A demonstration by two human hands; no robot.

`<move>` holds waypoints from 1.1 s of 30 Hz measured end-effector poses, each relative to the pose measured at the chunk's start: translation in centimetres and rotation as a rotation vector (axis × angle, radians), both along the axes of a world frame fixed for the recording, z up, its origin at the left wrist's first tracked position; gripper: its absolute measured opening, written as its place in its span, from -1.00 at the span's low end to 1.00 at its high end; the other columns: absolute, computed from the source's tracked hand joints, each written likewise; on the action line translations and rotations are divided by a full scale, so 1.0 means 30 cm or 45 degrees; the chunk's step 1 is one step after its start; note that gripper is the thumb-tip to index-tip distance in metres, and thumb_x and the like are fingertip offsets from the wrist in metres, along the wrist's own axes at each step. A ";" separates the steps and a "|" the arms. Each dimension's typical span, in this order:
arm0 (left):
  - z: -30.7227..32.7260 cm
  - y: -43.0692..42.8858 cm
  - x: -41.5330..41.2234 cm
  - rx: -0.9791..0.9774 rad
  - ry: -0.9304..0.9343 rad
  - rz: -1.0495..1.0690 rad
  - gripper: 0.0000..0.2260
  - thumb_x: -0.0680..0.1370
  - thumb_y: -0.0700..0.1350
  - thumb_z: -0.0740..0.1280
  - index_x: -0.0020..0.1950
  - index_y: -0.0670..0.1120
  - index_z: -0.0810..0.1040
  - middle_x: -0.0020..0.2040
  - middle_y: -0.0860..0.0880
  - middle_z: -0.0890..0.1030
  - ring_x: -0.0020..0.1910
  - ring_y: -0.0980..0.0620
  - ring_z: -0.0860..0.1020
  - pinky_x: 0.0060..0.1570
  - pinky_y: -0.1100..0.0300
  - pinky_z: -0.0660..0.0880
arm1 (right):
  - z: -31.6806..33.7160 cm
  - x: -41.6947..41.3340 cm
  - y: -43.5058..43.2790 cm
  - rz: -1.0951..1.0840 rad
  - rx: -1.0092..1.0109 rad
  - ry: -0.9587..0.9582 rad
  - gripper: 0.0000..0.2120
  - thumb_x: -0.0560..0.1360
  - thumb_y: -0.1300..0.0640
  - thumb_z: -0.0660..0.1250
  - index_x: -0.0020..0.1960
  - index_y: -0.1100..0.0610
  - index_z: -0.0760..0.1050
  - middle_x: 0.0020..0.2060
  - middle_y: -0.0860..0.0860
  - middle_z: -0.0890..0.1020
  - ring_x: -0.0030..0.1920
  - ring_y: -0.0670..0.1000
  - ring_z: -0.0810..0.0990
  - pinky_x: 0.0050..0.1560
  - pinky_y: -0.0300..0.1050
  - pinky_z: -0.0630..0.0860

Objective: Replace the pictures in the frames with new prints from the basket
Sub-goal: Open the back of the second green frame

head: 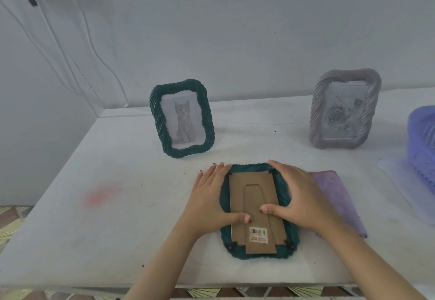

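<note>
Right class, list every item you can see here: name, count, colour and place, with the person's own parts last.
Table: one, white, fills the view.
Face-down frame: one, dark green, cardboard back up, near centre.
Barcode sticker: one, white, on that back.
Cat frame: one, dark green, upright, back left.
Rose frame: one, grey, upright, back right.
Print: one, purple, flat, right of the face-down frame.
Basket: one, blue, right edge.
Left hand: on the frame's left side.
Right hand: on its right side.

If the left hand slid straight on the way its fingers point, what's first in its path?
Probably nothing soon: the left hand points past the standing green frame, seemingly to its right, over bare table toward the wall. Depth is unclear.
</note>
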State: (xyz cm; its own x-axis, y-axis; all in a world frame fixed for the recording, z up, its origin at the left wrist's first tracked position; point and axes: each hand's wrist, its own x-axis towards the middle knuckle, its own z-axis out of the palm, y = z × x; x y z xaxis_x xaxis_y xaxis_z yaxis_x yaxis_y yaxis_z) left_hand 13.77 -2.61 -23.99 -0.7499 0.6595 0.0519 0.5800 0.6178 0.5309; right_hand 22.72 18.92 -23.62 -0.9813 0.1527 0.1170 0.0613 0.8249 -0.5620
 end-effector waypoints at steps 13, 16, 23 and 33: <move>-0.017 -0.022 0.031 -0.063 0.131 0.029 -0.08 0.26 0.53 0.15 0.50 0.12 0.02 0.52 0.18 0.00 0.49 0.16 -0.05 0.44 0.21 -0.21 | -0.005 0.030 -0.014 -0.050 0.236 -0.063 -0.08 0.18 -0.60 0.04 0.41 -0.13 0.24 0.43 -0.23 0.21 0.43 -0.14 0.19 0.41 -0.18 -0.09; -0.013 -0.023 0.027 -0.091 0.147 0.015 -0.08 0.26 0.52 0.16 0.50 0.11 0.01 0.51 0.17 0.01 0.47 0.15 -0.03 0.47 0.13 -0.12 | -0.011 0.030 -0.012 -0.039 0.287 -0.091 -0.08 0.21 -0.61 -0.04 0.44 -0.14 0.18 0.44 -0.23 0.16 0.44 -0.15 0.16 0.43 -0.15 -0.10; -0.014 -0.010 0.015 -0.184 0.207 -0.011 -0.03 0.24 0.55 0.08 0.51 0.13 -0.10 0.50 0.13 -0.02 0.44 0.08 -0.02 0.36 0.22 -0.15 | -0.007 0.022 -0.021 -0.022 0.406 -0.155 -0.10 0.25 -0.55 -0.06 0.48 -0.12 0.07 0.47 -0.14 0.13 0.43 -0.06 0.15 0.44 -0.05 -0.07; -0.019 -0.023 0.032 -0.164 0.265 0.016 -0.10 0.27 0.54 0.05 0.50 0.09 0.07 0.53 0.14 0.02 0.47 0.09 0.02 0.39 0.20 -0.12 | -0.004 0.026 -0.023 -0.033 0.366 -0.144 -0.13 0.26 -0.53 -0.02 0.47 -0.13 0.08 0.45 -0.14 0.18 0.43 -0.07 0.15 0.45 -0.05 -0.05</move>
